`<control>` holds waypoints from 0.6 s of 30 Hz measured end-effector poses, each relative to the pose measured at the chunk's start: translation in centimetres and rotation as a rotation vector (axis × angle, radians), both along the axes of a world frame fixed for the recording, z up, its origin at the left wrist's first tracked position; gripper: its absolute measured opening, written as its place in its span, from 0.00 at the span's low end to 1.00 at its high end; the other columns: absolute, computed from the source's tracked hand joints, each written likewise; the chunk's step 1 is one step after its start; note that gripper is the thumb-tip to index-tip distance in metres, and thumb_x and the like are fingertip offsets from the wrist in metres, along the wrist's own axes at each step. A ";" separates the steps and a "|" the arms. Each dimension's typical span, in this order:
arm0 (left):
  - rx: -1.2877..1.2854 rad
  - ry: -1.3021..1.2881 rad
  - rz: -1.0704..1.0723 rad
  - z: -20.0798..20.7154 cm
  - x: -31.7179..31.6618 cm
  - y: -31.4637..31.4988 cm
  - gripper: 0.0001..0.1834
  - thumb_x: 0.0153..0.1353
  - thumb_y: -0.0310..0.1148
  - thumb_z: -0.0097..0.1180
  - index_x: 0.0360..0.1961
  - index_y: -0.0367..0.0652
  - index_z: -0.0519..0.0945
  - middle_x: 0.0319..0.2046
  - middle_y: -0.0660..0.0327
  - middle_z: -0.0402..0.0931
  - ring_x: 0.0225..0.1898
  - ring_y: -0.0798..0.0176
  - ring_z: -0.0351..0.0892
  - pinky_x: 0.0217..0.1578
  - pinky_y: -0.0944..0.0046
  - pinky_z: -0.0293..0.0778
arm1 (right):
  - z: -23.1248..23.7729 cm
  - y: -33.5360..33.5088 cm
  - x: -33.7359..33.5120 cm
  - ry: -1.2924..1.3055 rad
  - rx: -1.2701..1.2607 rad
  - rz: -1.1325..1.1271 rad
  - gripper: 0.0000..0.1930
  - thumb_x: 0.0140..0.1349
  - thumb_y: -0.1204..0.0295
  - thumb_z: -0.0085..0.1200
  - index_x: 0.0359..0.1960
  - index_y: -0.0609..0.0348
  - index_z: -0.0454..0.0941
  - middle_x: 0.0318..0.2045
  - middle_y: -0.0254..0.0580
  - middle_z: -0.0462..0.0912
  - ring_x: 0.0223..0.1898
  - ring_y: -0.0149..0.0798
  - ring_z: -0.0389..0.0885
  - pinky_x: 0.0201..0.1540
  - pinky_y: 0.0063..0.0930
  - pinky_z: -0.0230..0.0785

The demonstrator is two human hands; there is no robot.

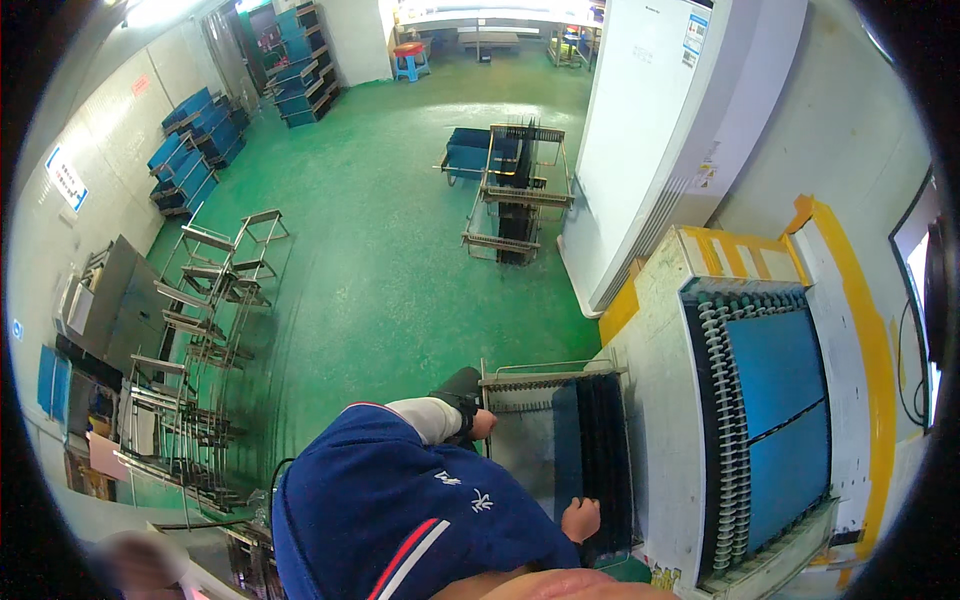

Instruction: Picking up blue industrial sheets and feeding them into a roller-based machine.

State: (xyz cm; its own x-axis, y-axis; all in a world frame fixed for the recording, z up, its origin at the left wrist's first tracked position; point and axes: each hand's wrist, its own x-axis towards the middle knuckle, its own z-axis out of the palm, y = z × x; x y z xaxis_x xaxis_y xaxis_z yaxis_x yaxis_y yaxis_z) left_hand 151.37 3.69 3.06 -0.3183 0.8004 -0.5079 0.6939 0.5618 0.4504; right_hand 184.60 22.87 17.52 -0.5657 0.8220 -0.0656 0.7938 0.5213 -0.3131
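Observation:
A metal slotted rack (545, 368) stands right in front of me, with several dark blue flat panels (605, 440) upright in its right part. One blue panel (567, 440) is at the left side of this group. My right hand (580, 520) has its fingers curled at the near edge of that panel; the fingertips are partly hidden. Closed at the rack's left side rail is my left hand (483, 424), below a dark wrist band. To the right, a machine (655, 380) carries two blue panels (785, 370) on its roller bed (728, 430).
Empty metal racks (200, 320) line the left side. Another rack with dark panels (515, 190) stands ahead on the green floor, near a tall white cabinet (640, 130). Blue bins (185, 170) are stacked along the left wall. A red and blue stool (410, 60) is far back.

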 end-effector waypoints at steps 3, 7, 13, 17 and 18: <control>-0.008 -0.065 0.019 0.0 -0.1 0.2 0.09 0.43 0.31 0.58 0.29 0.45 0.78 0.25 0.55 0.79 0.32 0.50 0.81 0.31 0.52 0.75 | -0.2 -0.1 0.1 -0.002 0.027 -0.004 0.12 0.55 0.64 0.57 0.26 0.63 0.80 0.33 0.52 0.79 0.37 0.55 0.79 0.38 0.47 0.71; -0.033 -0.083 -0.021 0.8 -0.3 0.2 0.08 0.45 0.31 0.58 0.29 0.44 0.78 0.25 0.55 0.79 0.31 0.50 0.81 0.30 0.52 0.75 | -0.2 -0.2 0.0 0.007 0.060 0.006 0.12 0.55 0.64 0.57 0.25 0.63 0.81 0.33 0.52 0.79 0.36 0.55 0.79 0.37 0.48 0.71; 0.044 -0.059 0.017 1.8 0.2 0.0 0.07 0.44 0.30 0.56 0.28 0.44 0.80 0.27 0.51 0.79 0.33 0.46 0.81 0.33 0.51 0.76 | -0.3 -0.1 0.1 -0.023 0.052 0.003 0.13 0.55 0.63 0.57 0.26 0.63 0.81 0.35 0.52 0.80 0.36 0.56 0.80 0.37 0.48 0.72; 0.026 -0.018 -0.009 1.5 0.0 -0.1 0.09 0.41 0.31 0.59 0.28 0.45 0.79 0.26 0.53 0.79 0.32 0.49 0.81 0.31 0.52 0.75 | -0.2 -0.1 0.0 -0.035 0.028 0.009 0.13 0.55 0.63 0.57 0.27 0.62 0.82 0.35 0.52 0.81 0.37 0.56 0.80 0.38 0.47 0.72; 0.026 -0.017 -0.008 1.6 -0.1 0.0 0.09 0.41 0.31 0.59 0.28 0.45 0.79 0.26 0.53 0.79 0.32 0.49 0.81 0.31 0.52 0.75 | -0.1 -0.1 0.0 -0.033 0.031 0.010 0.13 0.55 0.63 0.57 0.27 0.62 0.82 0.35 0.52 0.81 0.36 0.56 0.80 0.38 0.48 0.72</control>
